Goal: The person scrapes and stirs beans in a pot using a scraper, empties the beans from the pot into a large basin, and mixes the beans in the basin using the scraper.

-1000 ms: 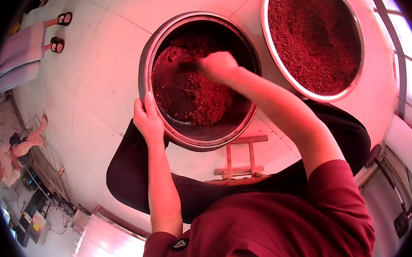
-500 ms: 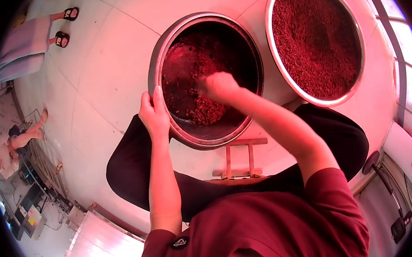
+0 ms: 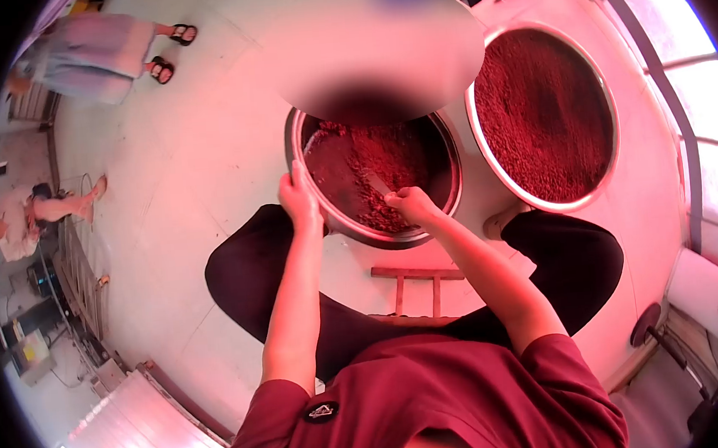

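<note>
A deep round pot (image 3: 455,186) stands on the floor between my knees, with dark red grains (image 3: 384,160) inside. My left hand (image 3: 300,199) grips its left rim. Inside the pot, near its front right side, my right hand (image 3: 412,207) is closed on the end of a flat tool (image 3: 377,181), whose blade lies among the grains. A blurred pale oval covers the back part of the pot. To the right sits a wide metal-rimmed basin (image 3: 616,135) filled with similar reddish grains (image 3: 544,115).
A wooden stool (image 3: 417,274) shows between my legs. A person in sandals (image 3: 101,55) is at the upper left, and another person (image 3: 26,218) sits at the far left. Windows (image 3: 689,68) line the right side, and dark items lie at the top.
The view has tilted, shifting the pot and basin lower in the frame. My right hand has moved toward the pot's near side, and the tool's blade shows more clearly. The blurred oval is new.
</note>
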The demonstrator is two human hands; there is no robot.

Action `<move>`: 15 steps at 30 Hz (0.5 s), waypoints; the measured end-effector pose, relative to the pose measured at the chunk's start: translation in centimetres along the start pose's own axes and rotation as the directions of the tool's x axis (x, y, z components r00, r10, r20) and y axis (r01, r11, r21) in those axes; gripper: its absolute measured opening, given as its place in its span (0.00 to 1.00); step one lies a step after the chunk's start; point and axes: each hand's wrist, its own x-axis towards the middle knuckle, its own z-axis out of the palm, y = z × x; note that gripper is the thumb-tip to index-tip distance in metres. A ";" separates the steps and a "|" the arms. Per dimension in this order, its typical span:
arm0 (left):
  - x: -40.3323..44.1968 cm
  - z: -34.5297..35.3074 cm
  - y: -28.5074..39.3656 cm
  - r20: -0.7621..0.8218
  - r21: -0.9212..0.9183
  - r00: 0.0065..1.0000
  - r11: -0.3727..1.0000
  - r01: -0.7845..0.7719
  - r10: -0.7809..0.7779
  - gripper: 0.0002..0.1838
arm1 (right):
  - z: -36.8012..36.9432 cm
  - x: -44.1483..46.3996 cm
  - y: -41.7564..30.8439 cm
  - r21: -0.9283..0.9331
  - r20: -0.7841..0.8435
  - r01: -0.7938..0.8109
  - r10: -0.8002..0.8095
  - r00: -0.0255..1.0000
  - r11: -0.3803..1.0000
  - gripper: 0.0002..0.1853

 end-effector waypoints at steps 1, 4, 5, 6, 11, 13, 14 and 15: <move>-0.9 -0.1 -0.3 -0.007 0.009 1.000 1.000 0.005 -0.005 0.21 | 0.3 -0.3 -0.6 0.001 -0.002 0.047 -0.047 0.999 0.999 0.18; -4.6 0.3 -0.7 0.053 -0.009 0.997 0.998 -0.058 0.059 0.20 | 0.7 2.6 1.3 -0.275 -0.070 0.224 -0.251 0.965 0.935 0.18; -6.4 0.5 -0.4 0.000 0.287 0.991 0.949 -0.128 0.134 0.20 | 0.4 1.7 0.5 -0.328 -0.088 0.227 -0.269 0.959 0.917 0.19; -8.9 -0.8 3.0 0.121 0.247 0.992 0.969 -0.011 -0.020 0.22 | 0.6 1.4 -0.3 -0.283 -0.086 0.276 -0.311 0.947 0.919 0.18; -12.3 -3.0 2.7 0.680 -0.022 0.611 0.821 0.570 -0.406 0.19 | 0.1 0.2 -1.3 -0.168 -0.021 0.255 -0.262 0.965 0.952 0.17; -10.7 -3.9 2.2 0.633 -0.105 0.697 0.855 0.507 -0.335 0.19 | -0.2 -2.5 -1.6 -0.321 -0.016 0.285 -0.306 0.952 0.903 0.17; -8.9 -3.3 1.3 0.415 -0.242 0.836 0.842 0.483 -0.360 0.19 | -0.3 -1.8 -0.6 -0.368 0.047 0.240 -0.239 0.970 0.899 0.18; -6.2 -3.7 0.3 0.437 -0.309 0.850 0.839 0.448 -0.293 0.20 | 0.2 -2.3 -0.7 -0.340 0.033 0.234 -0.237 0.971 0.911 0.19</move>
